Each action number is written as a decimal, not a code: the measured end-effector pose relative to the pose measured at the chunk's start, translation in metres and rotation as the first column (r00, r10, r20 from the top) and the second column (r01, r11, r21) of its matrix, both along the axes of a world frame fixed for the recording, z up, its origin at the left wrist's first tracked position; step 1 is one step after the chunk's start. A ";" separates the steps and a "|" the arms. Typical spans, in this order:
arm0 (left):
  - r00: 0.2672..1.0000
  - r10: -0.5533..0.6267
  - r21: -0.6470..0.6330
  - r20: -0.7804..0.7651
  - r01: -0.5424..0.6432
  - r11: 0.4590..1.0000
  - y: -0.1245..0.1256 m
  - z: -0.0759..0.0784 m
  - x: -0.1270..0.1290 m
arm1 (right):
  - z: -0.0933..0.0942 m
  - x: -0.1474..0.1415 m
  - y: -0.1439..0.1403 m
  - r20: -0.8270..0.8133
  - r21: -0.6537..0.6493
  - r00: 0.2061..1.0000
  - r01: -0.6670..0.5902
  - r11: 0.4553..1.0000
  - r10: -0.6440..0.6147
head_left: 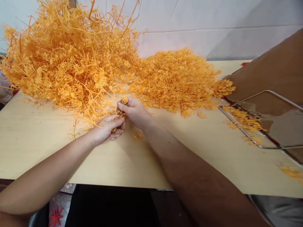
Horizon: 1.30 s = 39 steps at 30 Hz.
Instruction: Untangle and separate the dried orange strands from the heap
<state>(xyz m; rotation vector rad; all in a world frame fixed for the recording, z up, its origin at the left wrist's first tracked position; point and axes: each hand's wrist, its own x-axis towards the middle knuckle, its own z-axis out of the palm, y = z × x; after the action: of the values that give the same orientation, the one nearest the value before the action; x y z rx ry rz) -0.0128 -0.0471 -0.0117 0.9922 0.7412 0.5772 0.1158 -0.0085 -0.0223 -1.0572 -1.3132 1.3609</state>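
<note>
Single view: head-worn camera, looking forward and down from close above the table (47,148), facing the white wall (213,28) behind it.

Open, bare tabletop (35,138) along the near edge, left and centre, free for passage right up to the foot of the tall orange plastic heap (68,56). Blocked behind by that heap and by the lower orange mound (177,78) beside it, the 2 together spanning nearly the whole far side against the white wall (213,25). Narrow gap at their front, filled by the left hand (107,127) and right hand (133,110), close together. Hemmed on the right by a wire frame (267,119) with a brown panel (272,75) above it; clear strip of table between mound and frame, dotted with loose orange bits (243,121).
</note>
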 end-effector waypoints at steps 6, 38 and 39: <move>0.996 -0.050 0.074 -0.078 0.056 0.996 -0.009 0.006 0.001 | -0.006 -0.005 0.012 -0.024 -0.143 0.981 0.189 0.972 -0.194; 0.955 0.295 0.089 -0.027 -0.291 0.952 0.004 0.007 0.003 | 0.001 0.025 0.008 0.090 -0.013 0.965 -0.247 0.969 0.247; 0.958 0.286 0.097 -0.030 -0.282 0.955 0.004 0.007 0.004 | 0.000 0.024 0.009 0.079 -0.011 0.965 -0.252 0.968 0.252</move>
<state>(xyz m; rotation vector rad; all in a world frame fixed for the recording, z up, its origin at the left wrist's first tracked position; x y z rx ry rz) -0.0085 -0.0434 -0.0044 0.9921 0.9109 0.8478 0.1402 0.0003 -0.0228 -0.9776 -1.5483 1.5184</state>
